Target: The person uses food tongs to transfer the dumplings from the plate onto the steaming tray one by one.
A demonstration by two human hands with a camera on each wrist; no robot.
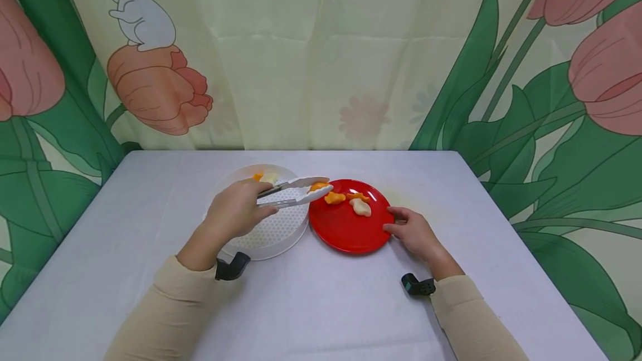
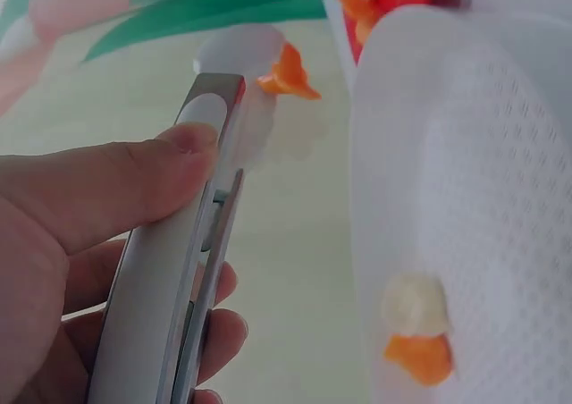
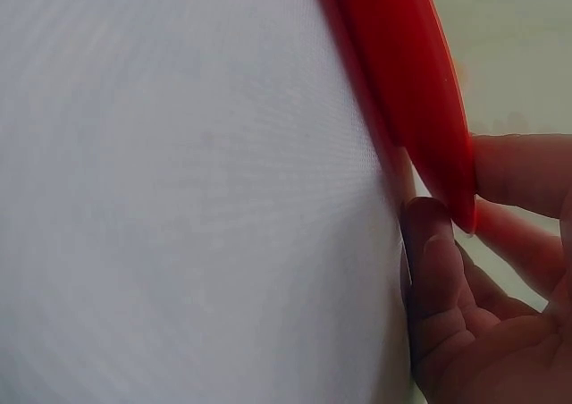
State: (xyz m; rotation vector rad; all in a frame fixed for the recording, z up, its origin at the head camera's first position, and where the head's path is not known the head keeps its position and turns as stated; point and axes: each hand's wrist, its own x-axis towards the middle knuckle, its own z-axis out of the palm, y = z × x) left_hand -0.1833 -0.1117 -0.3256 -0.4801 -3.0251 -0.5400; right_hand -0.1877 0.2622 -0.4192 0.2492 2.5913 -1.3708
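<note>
While the head view showed both hands over the tabletop (image 1: 321,311), I observed an orange piece (image 1: 319,186) between the white tips of a pair of metal tongs (image 1: 300,183), located over the left edge of a red plate (image 1: 346,234). The left wrist view showed this piece raised, apart from the plate. I noted the left hand (image 1: 233,213) with its fingers curled around the tongs, thumb pressed on one arm. The right hand (image 1: 415,234) pinched the plate's right rim, with fingers on both sides of it.

On the plate, toward its far side, I recorded two further orange pieces and, just nearer, one pale piece (image 1: 360,207). Left of the plate stood a round white perforated tray (image 1: 271,234); the two rims met in the head view, but I could not tell whether they touched. An orange scrap (image 1: 258,176) and a pale scrap (image 1: 270,177) lay side by side at the tray's far side. Behind the tabletop hung a printed curtain (image 1: 281,71) with tulips.
</note>
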